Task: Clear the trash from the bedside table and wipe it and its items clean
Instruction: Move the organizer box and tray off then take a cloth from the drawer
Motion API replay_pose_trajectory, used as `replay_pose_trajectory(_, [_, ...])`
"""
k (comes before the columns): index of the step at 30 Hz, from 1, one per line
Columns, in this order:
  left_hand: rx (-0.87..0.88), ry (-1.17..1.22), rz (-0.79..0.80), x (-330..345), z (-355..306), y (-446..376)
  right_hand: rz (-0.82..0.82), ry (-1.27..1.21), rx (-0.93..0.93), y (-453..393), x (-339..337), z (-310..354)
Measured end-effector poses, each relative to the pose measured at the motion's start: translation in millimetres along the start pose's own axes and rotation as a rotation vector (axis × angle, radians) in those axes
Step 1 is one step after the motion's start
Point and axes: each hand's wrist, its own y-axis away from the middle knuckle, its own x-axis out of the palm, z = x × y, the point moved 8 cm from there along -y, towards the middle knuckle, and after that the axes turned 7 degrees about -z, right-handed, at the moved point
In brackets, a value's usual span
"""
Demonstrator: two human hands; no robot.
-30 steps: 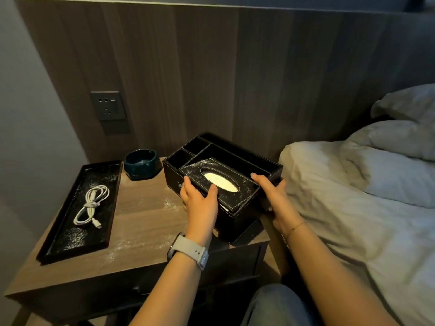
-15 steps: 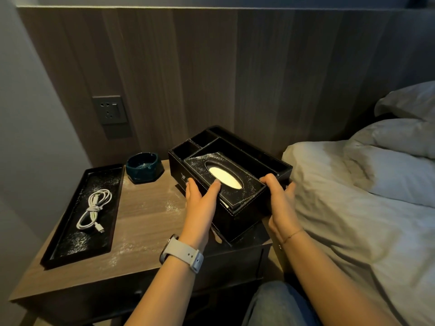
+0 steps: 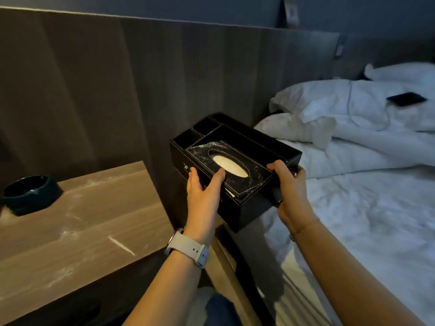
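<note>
A black leather tissue box organiser (image 3: pixel 249 147), with several open compartments and white dust on its lid, hangs in the air between the bedside table (image 3: pixel 77 231) and the bed (image 3: pixel 367 208). My left hand (image 3: pixel 203 194) grips its near left side, thumb up on the lid by the oval tissue slot. Its right end is held by my right hand (image 3: pixel 288 184), fingers curled over the edge. The wooden tabletop carries white dust smears and a pale streak.
A dark teal ashtray (image 3: pixel 29 192) stands at the table's back left. Behind it all runs a wooden headboard panel (image 3: pixel 117 90). White pillows (image 3: pixel 353 109) and a crumpled duvet cover the bed, with a black phone (image 3: pixel 406 98) lying on a pillow.
Both hands have lifted the tissue box organiser off the table and carried it right, toward the bed. My view has swung right, so the black tray with the cable is out of frame.
</note>
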Motion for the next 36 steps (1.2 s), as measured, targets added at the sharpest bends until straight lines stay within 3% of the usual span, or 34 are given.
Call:
replay_pose_trajectory(6, [-0.025,0.007,0.129,99,45,17,-0.121,0.022,-0.015,-33,-96,27])
replay_pose_trajectory(10, [0.014,-0.051,0.126,140,61,30,-0.167,0.084,-0.024,-50,-137,29])
replay_pose_trajectory(17, [0.048,-0.045,0.082,148,87,46,-0.179,0.115,-0.058,-51,-167,27])
replay_pose_trajectory(25, [-0.005,-0.1,0.172,187,120,71,-0.303,0.125,-0.049,-52,-226,32])
replay_pose_trajectory(31, [-0.016,-0.201,0.206,194,132,78,-0.303,0.158,0.006,-54,-245,12])
replay_pose_trajectory(36, [-0.051,-0.238,0.268,186,124,78,-0.333,0.175,-0.116,-43,-245,19])
